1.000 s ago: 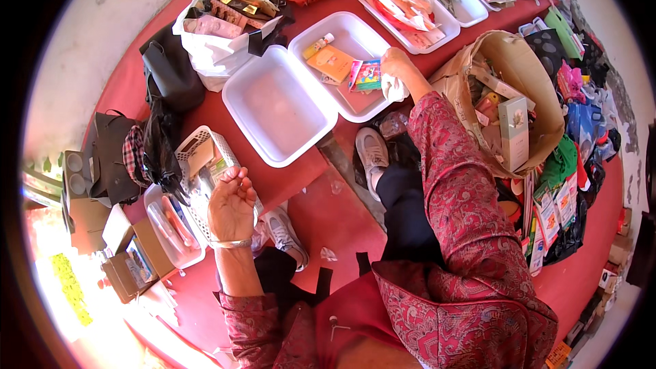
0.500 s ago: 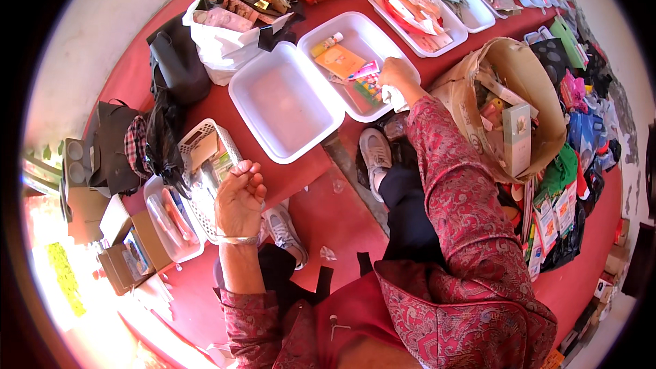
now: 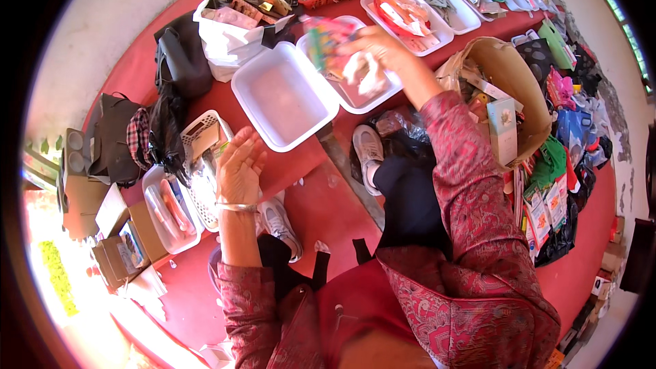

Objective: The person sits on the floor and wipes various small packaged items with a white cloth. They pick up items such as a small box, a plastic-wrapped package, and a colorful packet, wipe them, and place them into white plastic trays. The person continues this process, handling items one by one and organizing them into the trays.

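Note:
My right hand [image 3: 378, 48] grips a colourful packet [image 3: 326, 49], smeared by motion, above the right-hand white tray [image 3: 365, 104]. A crumpled white cloth [image 3: 366, 75] hangs below the same hand. The packet and the hand hide most of what lies in that tray. Beside it on the left stands another white tray [image 3: 285, 99], its bare bottom showing. My left hand [image 3: 239, 167], palm up with fingers loosely spread, holds nothing. It hovers just right of a white perforated basket [image 3: 205, 195] with small items in it.
A white bag [image 3: 229, 44] of boxes stands at the far left, near a black bag [image 3: 188, 44]. Red baskets [image 3: 321, 0] of pencils and a white tray [image 3: 441, 42] of orange-red packs line the back. To the right is a brown paper bag [image 3: 533, 96] with boxes.
My right hand has lifted the colourful packet out of the right-hand tray and moved up and left, the cloth still with it. My left hand's fingers have uncurled.

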{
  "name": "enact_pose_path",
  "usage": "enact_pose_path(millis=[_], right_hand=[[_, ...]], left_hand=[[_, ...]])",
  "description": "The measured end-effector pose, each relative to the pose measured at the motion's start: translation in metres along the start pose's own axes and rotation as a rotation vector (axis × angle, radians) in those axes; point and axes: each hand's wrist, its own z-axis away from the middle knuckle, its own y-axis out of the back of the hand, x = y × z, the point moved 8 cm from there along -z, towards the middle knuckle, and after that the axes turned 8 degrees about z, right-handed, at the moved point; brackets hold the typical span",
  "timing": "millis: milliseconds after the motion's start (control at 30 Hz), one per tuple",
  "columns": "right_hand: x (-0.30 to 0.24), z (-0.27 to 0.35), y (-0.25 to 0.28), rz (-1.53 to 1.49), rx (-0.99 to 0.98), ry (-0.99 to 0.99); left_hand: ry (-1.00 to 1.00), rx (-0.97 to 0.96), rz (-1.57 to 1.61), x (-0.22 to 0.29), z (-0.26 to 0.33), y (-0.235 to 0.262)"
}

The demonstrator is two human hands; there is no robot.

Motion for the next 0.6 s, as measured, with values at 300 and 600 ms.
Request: enact_pose_path(millis=[300,600], right_hand=[[0.001,0.072,-0.169,0.663,0.047,0.319],[0.017,0.105,-0.204,0.572,-0.247,0.177]], left_hand=[[-0.132,-0.224,-0.150,0.026,0.009,-0.010],[-0.189,-0.132,-0.102,0.034,0.037,0.014]])
